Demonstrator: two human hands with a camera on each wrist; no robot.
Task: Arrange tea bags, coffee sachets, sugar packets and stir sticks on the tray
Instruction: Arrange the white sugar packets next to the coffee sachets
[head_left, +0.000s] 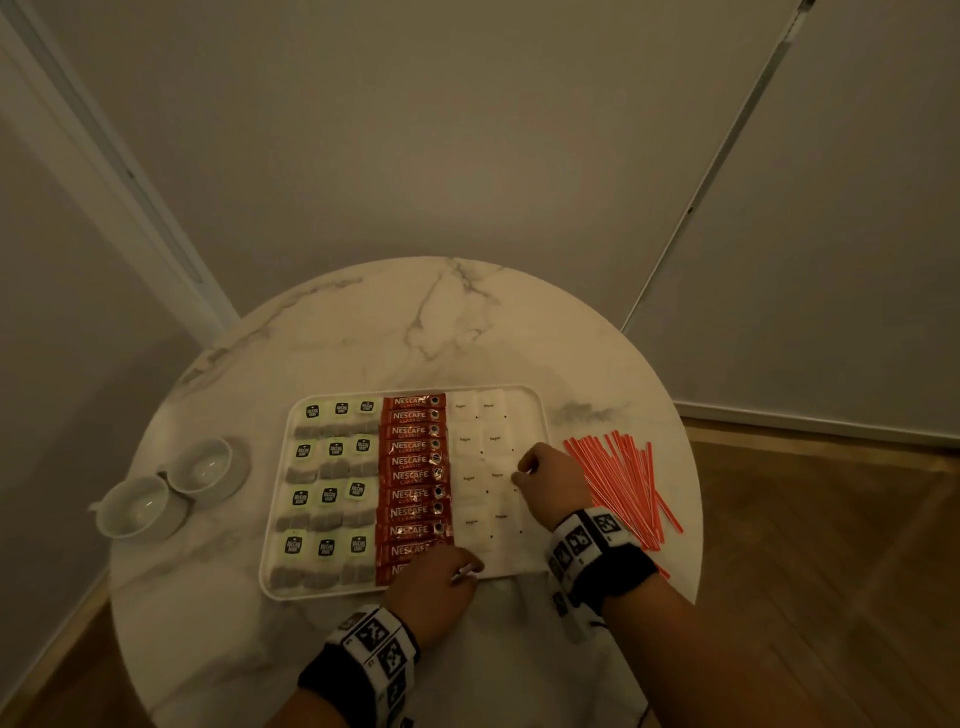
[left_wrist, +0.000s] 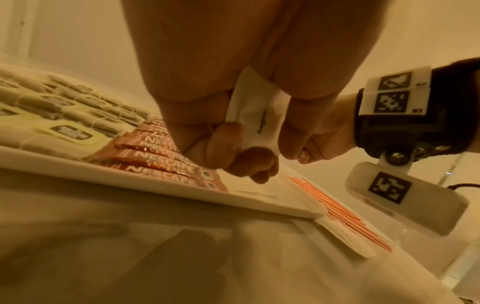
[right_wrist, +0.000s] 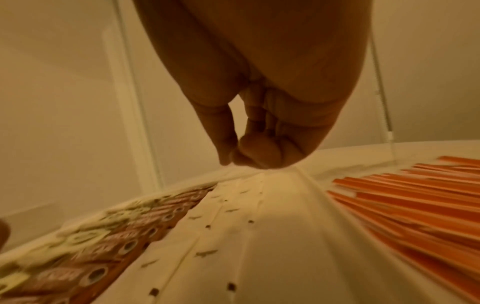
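A white tray (head_left: 270, 587) holds rows of tea bags (head_left: 332, 488) on the left, a column of red coffee sachets (head_left: 413, 475) in the middle and white sugar packets (head_left: 470, 478) on the right. My left hand (head_left: 441, 577) hovers at the tray's front edge and grips a few spare sugar packets (left_wrist: 259, 119). My right hand (head_left: 524, 473) is low over the tray's right side. Its fingertips (right_wrist: 233, 160) are pinched together on a sugar packet there. Red stir sticks (head_left: 623, 483) lie in a loose pile on the table, right of the tray.
Two white cups (head_left: 140, 506) on saucers stand on the round marble table (head_left: 415, 322), left of the tray. One loose sugar packet (left_wrist: 345, 238) lies on the table by the stir sticks' near ends. Walls close in behind; wooden floor shows to the right.
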